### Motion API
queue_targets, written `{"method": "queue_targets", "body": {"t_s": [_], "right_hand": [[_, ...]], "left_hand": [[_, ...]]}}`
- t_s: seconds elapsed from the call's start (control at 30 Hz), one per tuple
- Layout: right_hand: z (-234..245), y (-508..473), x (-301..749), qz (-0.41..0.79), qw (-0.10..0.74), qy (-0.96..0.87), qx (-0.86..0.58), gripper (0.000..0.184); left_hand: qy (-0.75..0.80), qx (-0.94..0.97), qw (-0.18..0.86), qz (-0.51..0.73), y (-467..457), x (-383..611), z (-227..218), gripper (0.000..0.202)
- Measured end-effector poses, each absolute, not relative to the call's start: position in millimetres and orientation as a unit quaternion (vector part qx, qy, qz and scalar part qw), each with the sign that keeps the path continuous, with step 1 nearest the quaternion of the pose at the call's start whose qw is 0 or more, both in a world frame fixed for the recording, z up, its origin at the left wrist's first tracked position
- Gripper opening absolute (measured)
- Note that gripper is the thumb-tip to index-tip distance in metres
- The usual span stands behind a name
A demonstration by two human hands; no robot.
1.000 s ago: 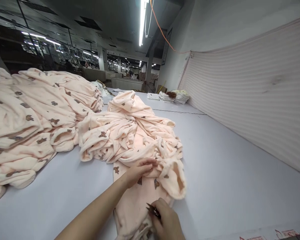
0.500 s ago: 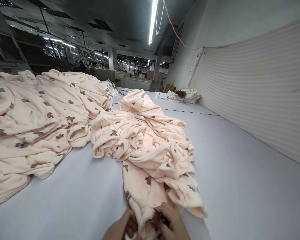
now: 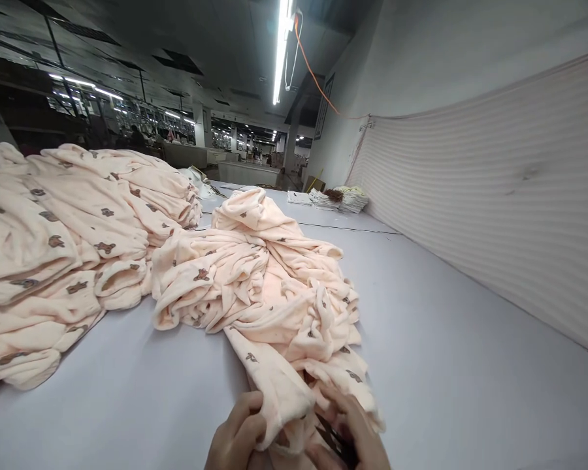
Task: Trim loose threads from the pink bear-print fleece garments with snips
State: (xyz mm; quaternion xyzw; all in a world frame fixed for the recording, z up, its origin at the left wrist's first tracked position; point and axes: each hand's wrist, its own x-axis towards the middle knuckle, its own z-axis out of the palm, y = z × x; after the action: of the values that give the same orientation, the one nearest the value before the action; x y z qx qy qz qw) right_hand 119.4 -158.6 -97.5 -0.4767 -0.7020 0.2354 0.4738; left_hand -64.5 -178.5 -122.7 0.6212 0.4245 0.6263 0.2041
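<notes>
Left hand point(image 3: 238, 432) is pinching 1 pink garment point(image 3: 280, 386) at its edge; right hand point(image 3: 361, 424) is holding dark scissors point(image 3: 334, 440) (blades pointing up-left). Clothes pile point(image 3: 83, 225) is lying left on worktop point(image 3: 445, 346).

I can read no text, label, brand or number from where I stand. On the far grey wall point(image 3: 355, 81), a narrow, dark-framed rectangular panel point(image 3: 324, 107) bears marks too small and slanted for me to make out. At the far end of my smooth, pale white table point(image 3: 451, 365), a low, flat white stack point(image 3: 298, 198) shows a tiny dark mark, equally illegible to me.
</notes>
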Motion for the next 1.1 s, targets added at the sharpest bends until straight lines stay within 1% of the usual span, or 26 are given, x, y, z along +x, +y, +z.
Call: {"method": "queue_targets", "body": {"t_s": [0.03, 0.1, 0.13, 0.23, 0.3, 0.33, 0.4, 0.43, 0.53, 0.57, 0.63, 0.67, 0.73, 0.8, 0.87, 0.97, 1.1], "right_hand": [[-92.2, -154.9, 112.1, 0.245, 0.475, -0.710, -0.459, 0.044], [-86.1, -147.7, 100.6, 0.250, 0.452, -0.739, -0.432, 0.022], [-85.5, -144.8, 97.4, 0.246, 0.435, -0.752, -0.430, 0.016], [-88.9, -140.9, 98.4, 0.245, 0.393, -0.775, -0.430, 0.019], [-90.1, -141.4, 103.5, 0.271, 0.385, -0.783, -0.407, 0.016], [-89.4, -142.1, 105.8, 0.287, 0.383, -0.787, -0.389, 0.016], [-86.8, -143.3, 108.3, 0.298, 0.375, -0.796, -0.370, 0.026], [-85.7, -143.8, 108.5, 0.286, 0.367, -0.801, -0.377, 0.028], [-87.5, -145.2, 106.8, 0.219, 0.345, -0.806, -0.429, 0.026], [-89.6, -145.6, 106.2, 0.198, 0.346, -0.805, -0.440, 0.028], [-93.7, -145.3, 105.4, 0.161, 0.348, -0.803, -0.456, 0.034], [-94.6, -144.2, 105.1, 0.147, 0.348, -0.803, -0.460, 0.032], [-92.3, -138.9, 104.3, 0.136, 0.364, -0.794, -0.467, 0.024], [-85.1, -129.8, 102.8, 0.163, 0.409, -0.761, -0.476, 0.027], [-76.1, -119.4, 101.1, 0.207, 0.447, -0.717, -0.493, 0.027], [-67.3, -109.6, 100.0, 0.270, 0.454, -0.689, -0.497, 0.017], [-71.2, -116.7, 102.3, 0.317, 0.454, -0.694, -0.461, 0.020]], "left_hand": [[0.426, 0.628, 0.194, 0.622, -178.8, -64.8, -122.2, 0.019], [0.436, 0.626, 0.171, 0.623, -179.6, -66.4, -118.0, 0.021], [0.445, 0.622, 0.154, 0.626, -179.9, -67.6, -114.8, 0.022], [0.470, 0.611, 0.087, 0.631, -179.9, -71.5, -105.4, 0.021], [0.474, 0.613, 0.062, 0.629, -179.0, -72.4, -102.3, 0.020], [0.472, 0.616, 0.059, 0.628, -178.4, -72.2, -101.8, 0.020], [0.465, 0.620, 0.065, 0.629, -177.5, -71.1, -102.4, 0.021], [0.463, 0.618, 0.070, 0.631, -177.3, -70.6, -102.9, 0.021], [0.474, 0.598, 0.096, 0.639, -177.7, -71.4, -102.9, 0.021], [0.482, 0.588, 0.111, 0.640, -177.9, -72.5, -101.9, 0.020], [0.492, 0.562, 0.163, 0.644, -177.3, -75.3, -98.3, 0.019], [0.492, 0.545, 0.213, 0.645, -176.3, -76.9, -95.8, 0.017], [0.485, 0.499, 0.361, 0.620, -172.6, -79.8, -89.7, 0.013], [0.479, 0.434, 0.525, 0.554, -167.4, -82.1, -83.1, 0.014], [0.465, 0.358, 0.639, 0.497, -162.3, -83.4, -76.4, 0.019], [0.403, 0.268, 0.716, 0.503, -157.2, -82.6, -67.2, 0.024], [0.333, 0.211, 0.751, 0.530, -154.0, -79.1, -60.4, 0.024]]}}
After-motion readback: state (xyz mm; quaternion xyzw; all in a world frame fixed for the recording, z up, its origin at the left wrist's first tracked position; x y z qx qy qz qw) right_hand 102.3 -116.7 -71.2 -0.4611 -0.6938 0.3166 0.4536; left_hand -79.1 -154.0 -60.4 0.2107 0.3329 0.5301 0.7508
